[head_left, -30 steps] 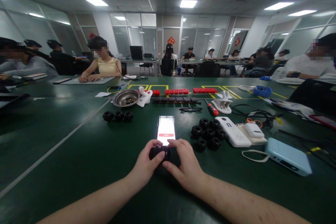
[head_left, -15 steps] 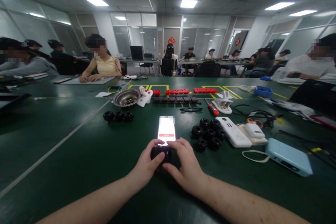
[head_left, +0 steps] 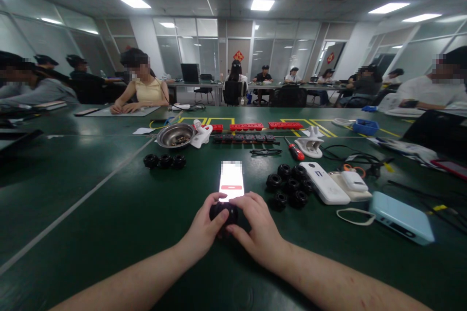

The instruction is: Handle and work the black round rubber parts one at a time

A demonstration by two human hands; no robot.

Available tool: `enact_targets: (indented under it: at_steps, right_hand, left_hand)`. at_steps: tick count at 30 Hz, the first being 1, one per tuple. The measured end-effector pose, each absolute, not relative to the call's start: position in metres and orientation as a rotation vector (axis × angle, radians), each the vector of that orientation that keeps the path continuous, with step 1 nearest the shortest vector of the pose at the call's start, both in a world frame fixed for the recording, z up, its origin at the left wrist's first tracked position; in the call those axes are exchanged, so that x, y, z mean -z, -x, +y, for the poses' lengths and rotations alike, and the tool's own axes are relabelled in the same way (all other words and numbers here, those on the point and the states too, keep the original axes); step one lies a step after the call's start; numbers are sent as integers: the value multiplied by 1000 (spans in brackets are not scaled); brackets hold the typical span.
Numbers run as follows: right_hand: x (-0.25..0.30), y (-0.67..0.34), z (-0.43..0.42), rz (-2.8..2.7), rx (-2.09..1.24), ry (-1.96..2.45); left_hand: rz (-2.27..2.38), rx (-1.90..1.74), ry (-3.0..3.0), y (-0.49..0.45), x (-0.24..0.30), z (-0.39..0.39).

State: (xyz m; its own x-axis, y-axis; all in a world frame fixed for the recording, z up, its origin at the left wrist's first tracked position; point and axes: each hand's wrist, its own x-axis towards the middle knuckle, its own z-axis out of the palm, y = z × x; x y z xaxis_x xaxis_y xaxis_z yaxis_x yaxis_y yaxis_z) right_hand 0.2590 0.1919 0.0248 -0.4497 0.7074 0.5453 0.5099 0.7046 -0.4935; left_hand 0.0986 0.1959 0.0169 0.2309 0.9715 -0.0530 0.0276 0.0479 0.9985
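Observation:
Between my two hands is a round, glossy black part (head_left: 226, 217), resembling a chunky toy wheel. My left hand (head_left: 200, 227) is closed on its left side, with the thumb across its near face. My right hand (head_left: 263, 228) curls round the right side, thumb low and fingers over the top. The fingers cover much of the part. Just beyond it lies a phone (head_left: 231, 180) with a bright white screen. To the right sits a cluster of similar black round parts (head_left: 292, 185). Three more black parts (head_left: 165, 161) stand in a row at the left.
A metal bowl (head_left: 170, 129) holds small pieces. Red strips (head_left: 246, 127) and a black strip (head_left: 245, 139) lie farther back, near a screwdriver (head_left: 296, 152). A white power bank (head_left: 325, 185) and a light-blue one (head_left: 401, 217) lie at right. Other people sit around.
The black part has turned slightly in my hands, and my right fingers have shifted a little over its top. The things on the table have stayed in place.

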Motion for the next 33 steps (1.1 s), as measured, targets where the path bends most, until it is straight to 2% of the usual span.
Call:
enact_targets:
  at_steps: [5,12,19,27,33]
  right_hand:
    - [-26,-258,190,-2218,-282,821]
    - [-23,-259,191,-2061,-373,1043]
    - [-25,-258,190,-2153,-322,827]
    - [-23,-259,190,-2070,-382,1052]
    - [-26,-259,191,-2138,-369,834]
  left_hand:
    - [1080,-939,-1215,-100,-15,201]
    - [1077,-1060,-1310,-96,-12,196]
    - [1058,-922,-1220,-99,-14,200]
    - [1090,-1064,-1271,-98,-18,195]
    - [1068,-944,-1213,-100,-15,201]
